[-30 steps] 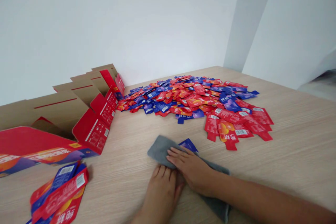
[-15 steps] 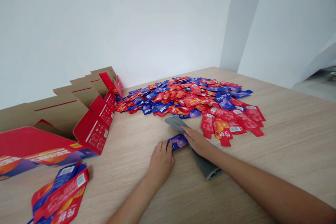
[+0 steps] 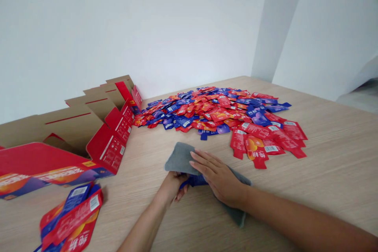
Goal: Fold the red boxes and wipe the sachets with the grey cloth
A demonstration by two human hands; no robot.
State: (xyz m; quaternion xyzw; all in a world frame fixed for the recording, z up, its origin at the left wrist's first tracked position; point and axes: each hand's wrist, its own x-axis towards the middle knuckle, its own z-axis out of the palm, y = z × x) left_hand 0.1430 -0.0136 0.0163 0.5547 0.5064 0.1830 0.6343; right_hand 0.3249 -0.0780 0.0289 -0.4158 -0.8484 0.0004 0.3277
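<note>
My left hand [image 3: 171, 187] grips one end of a blue pouch [image 3: 197, 180] held just above the table, its fingers partly hidden under a grey cloth [image 3: 182, 158]. My right hand [image 3: 217, 174] lies across the cloth with its fingers nearly straight and close together, holding it over the pouch. The right thumb is out of sight. Most of the pouch is covered by the cloth and hand. One end of the cloth hangs down toward the table below my right wrist.
A wide heap of red and blue pouches [image 3: 212, 106] spreads over the wooden table [image 3: 141, 212] near the wall. Several red pouches [image 3: 267, 141] lie at its right front. On the left stands a row of open cardboard boxes [image 3: 71, 126], with a small pouch stack [image 3: 72, 216] before them.
My left hand has turned and lifted the pouch end off the table. The cloth, under my right hand, has shifted left and now covers more of the pouch and the left fingers.
</note>
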